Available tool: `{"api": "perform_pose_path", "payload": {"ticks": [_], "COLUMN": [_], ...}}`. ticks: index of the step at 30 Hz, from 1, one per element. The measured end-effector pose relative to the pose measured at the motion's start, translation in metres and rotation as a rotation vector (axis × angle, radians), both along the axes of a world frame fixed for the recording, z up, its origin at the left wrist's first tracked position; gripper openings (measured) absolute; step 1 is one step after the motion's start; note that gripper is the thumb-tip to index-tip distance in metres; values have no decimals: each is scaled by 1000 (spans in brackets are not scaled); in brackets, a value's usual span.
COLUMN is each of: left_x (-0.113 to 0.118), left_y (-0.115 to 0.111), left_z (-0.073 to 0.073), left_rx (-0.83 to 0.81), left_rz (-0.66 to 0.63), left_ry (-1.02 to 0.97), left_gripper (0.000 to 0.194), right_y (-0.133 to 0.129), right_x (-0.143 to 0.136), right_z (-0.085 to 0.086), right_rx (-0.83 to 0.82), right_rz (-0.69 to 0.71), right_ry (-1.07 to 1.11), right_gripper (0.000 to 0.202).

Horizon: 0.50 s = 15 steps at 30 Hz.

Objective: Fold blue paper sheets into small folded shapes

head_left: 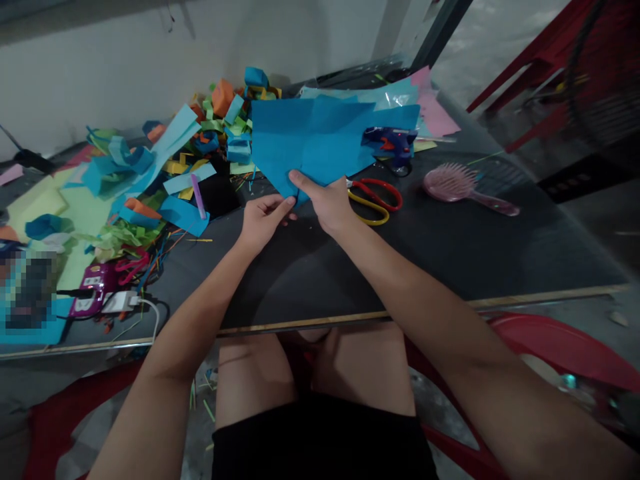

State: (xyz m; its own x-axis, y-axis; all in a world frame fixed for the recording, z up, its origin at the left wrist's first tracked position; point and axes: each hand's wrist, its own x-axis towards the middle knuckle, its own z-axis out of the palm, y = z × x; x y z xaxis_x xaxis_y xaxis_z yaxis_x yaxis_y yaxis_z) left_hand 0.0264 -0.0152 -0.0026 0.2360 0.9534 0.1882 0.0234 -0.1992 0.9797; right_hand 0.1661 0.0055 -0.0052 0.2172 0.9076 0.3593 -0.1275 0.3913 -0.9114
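Observation:
In front of me, a sheet of blue paper (287, 137) is raised over the table, its lower end narrowing toward my fingers. My left hand (264, 219) pinches the low tip, thumb against forefinger. From the right, my right hand (327, 200) grips the same tip with its thumb lying on top; its other fingers are hidden behind the paper. Red-and-yellow-handled scissors (383, 193) lie just right of my right hand, their blades mostly covered. A dark blue glue gun (393, 141) rests beyond them on more blue paper.
A pink hairbrush (453, 183) lies at the right. Cut and curled coloured paper (215, 127) is heaped at the back left. Near the left front edge are a purple power strip (95, 287) and a white charger (120, 301) with a cable. Red chairs (530, 60) stand beyond the table.

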Motion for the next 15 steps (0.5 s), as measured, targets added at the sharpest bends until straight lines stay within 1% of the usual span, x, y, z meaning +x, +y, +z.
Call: {"api": "perform_pose_path", "payload": {"ticks": [6, 11, 15], "left_x": [0, 0, 0], "left_y": [0, -2, -2], "left_z": [1, 5, 4], "left_rx": [16, 1, -6], "left_rz": [29, 15, 28], "left_ry": [40, 28, 16], "left_gripper": [50, 47, 44], "right_y": [-1, 1, 1], "right_x": [-1, -1, -1], "right_z": [0, -3, -3], "right_rx": [-2, 6, 1], "right_rz": [10, 4, 4], "right_ry": [-12, 11, -9], "right_gripper": [81, 79, 79]}}
